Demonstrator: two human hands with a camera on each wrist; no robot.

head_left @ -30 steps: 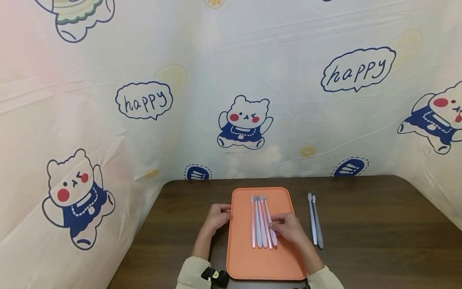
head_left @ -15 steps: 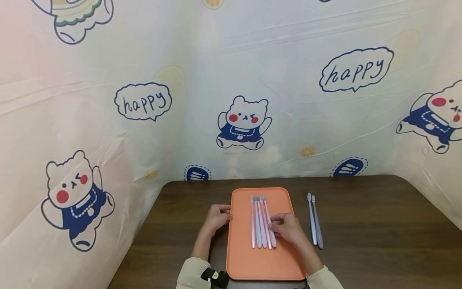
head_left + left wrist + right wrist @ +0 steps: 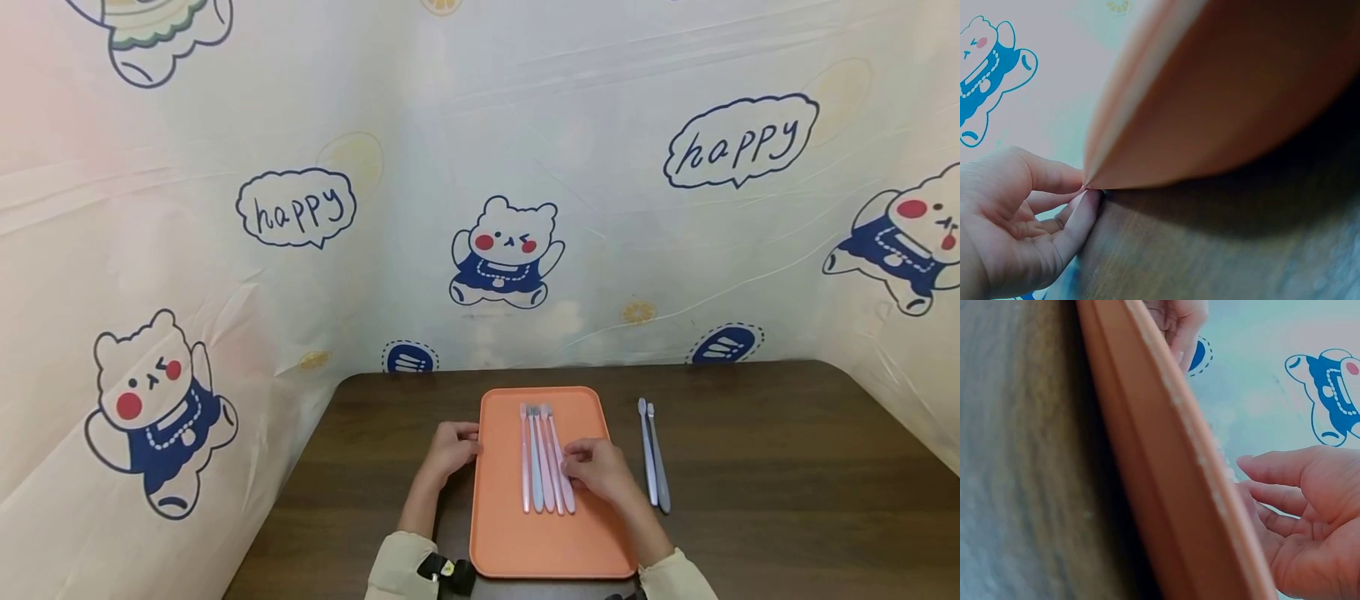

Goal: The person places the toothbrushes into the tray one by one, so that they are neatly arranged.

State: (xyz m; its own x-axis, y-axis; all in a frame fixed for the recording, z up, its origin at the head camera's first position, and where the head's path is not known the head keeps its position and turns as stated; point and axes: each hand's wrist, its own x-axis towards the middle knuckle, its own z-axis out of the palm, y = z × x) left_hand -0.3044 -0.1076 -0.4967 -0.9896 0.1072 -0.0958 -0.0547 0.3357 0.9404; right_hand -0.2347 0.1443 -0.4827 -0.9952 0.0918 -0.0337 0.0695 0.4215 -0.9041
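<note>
An orange tray (image 3: 551,546) lies on the table with several pink, light blue and white toothbrushes (image 3: 536,467) side by side on it, heads at the far end. At the tray's left rim my left hand (image 3: 452,450) pinches the edge between thumb and fingertips, as the left wrist view shows. My right hand (image 3: 603,475) hovers over the tray's right side, thumb and fingers apart, fingertips right at the handle of the rightmost toothbrush (image 3: 567,493). In the right wrist view the tray's side (image 3: 1166,469) hides the toothbrushes and the tips of some right-hand fingers.
Two more toothbrushes, one pale blue (image 3: 648,454) and one grey-blue (image 3: 659,462), lie on the dark wooden table (image 3: 787,467) to the right of the tray. A curtain (image 3: 600,167) printed with bears hangs behind the table.
In the last half second the right fingertips have shifted slightly right, and the near end of the rightmost toothbrush a little too. The left hand and the tray have stayed put.
</note>
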